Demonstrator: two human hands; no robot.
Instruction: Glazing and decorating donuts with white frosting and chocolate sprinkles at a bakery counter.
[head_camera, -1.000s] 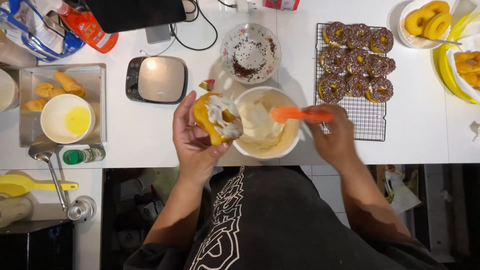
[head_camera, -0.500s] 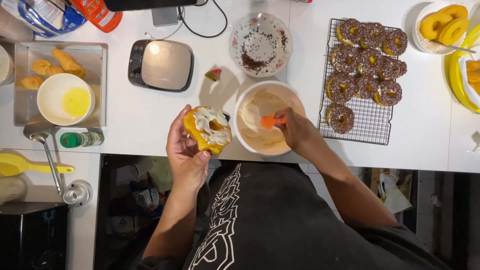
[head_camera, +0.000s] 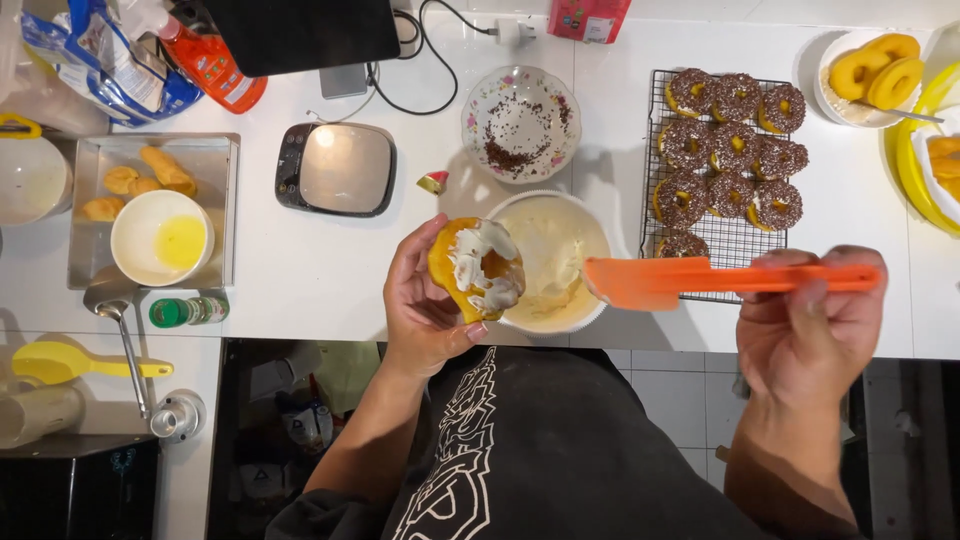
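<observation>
My left hand (head_camera: 425, 300) holds a yellow doughnut (head_camera: 470, 268) smeared with white cream, just left of a white bowl of cream (head_camera: 560, 262) at the counter's front edge. My right hand (head_camera: 815, 320) grips an orange spatula (head_camera: 690, 280) by its handle, held level to the right of the bowl, its blade over the lower edge of a wire rack (head_camera: 725, 235). Several doughnuts with chocolate sprinkles (head_camera: 735, 150) sit on that rack.
A floral plate with chocolate sprinkles (head_camera: 520, 122) lies behind the bowl. A kitchen scale (head_camera: 335, 168) stands to the left. A metal tray (head_camera: 95, 215) holds a bowl of yellow liquid (head_camera: 162, 238) and pastries. Plain yellow doughnuts (head_camera: 875, 70) sit on a plate far right.
My right hand has lifted the spatula out of the cream bowl and drawn it right, toward the rack. The left hand still holds the creamed doughnut, now tilted a little.
</observation>
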